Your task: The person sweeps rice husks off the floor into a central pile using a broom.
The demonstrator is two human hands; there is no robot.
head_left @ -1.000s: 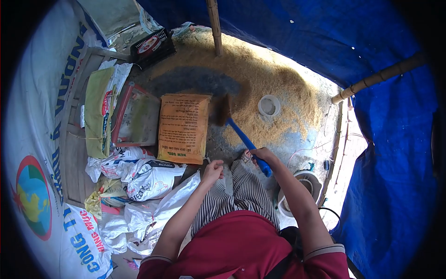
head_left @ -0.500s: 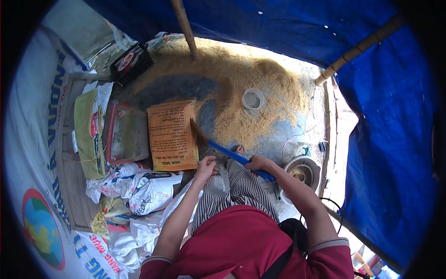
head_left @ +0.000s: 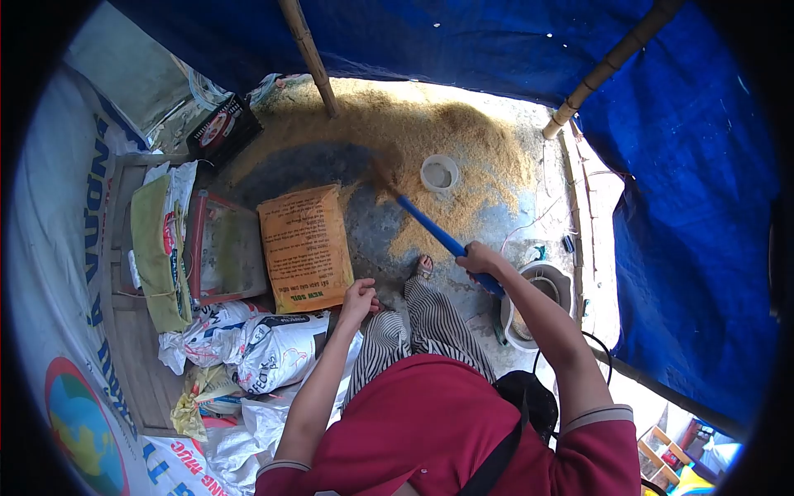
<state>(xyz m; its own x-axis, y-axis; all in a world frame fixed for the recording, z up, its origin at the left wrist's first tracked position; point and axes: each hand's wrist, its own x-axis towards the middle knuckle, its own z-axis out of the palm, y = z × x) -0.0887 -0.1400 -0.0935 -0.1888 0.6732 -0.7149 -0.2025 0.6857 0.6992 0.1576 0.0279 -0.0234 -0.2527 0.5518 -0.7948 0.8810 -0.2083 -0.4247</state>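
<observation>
My right hand (head_left: 480, 259) is wrapped round the blue handle of a broom (head_left: 438, 231). The broom's brown bristle end is smeared by motion and lies over the pile of yellowish husks (head_left: 463, 140) on the floor, left of a white bucket (head_left: 439, 174). My left hand (head_left: 359, 302) hangs in front of my left knee, its fingers loosely curled with nothing visible in them. Close by that hand lies an orange printed soil bag (head_left: 306, 248).
Stuffed white sacks (head_left: 277, 351) and a red-framed clear bin (head_left: 227, 248) are on the left. A black crate (head_left: 219, 128) stands behind. At right sits a larger pale bucket (head_left: 562, 285). Bamboo poles (head_left: 608, 70) lean against a blue tarp (head_left: 686, 165).
The broom's bristle end has swung away from the soil bag, forward and right toward the white bucket. My right hand has moved slightly forward and right. My left hand stays loosely curled.
</observation>
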